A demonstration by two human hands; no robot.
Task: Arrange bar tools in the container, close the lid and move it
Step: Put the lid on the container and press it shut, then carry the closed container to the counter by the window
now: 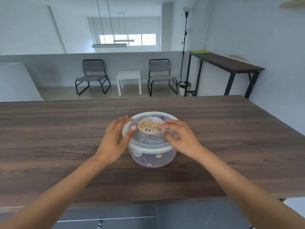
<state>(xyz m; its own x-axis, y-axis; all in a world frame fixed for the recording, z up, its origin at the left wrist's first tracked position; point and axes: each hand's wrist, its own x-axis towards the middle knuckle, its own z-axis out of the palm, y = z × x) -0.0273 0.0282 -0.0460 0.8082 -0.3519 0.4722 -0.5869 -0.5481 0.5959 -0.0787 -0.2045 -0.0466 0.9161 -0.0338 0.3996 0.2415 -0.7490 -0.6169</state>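
One round clear container [152, 157] is sitting mid-bench [49, 129], its one lid [151, 128] lying on top and bearing one tan label [151, 125]. Two hands are flanking it: the left hand [116, 141] is resting spread against the lid's left rim, and the right hand [182, 138] is lying on the lid's right side, fingers [171, 124] loosely curled, gripping nothing. Two grey chairs [92, 76] are standing beyond.
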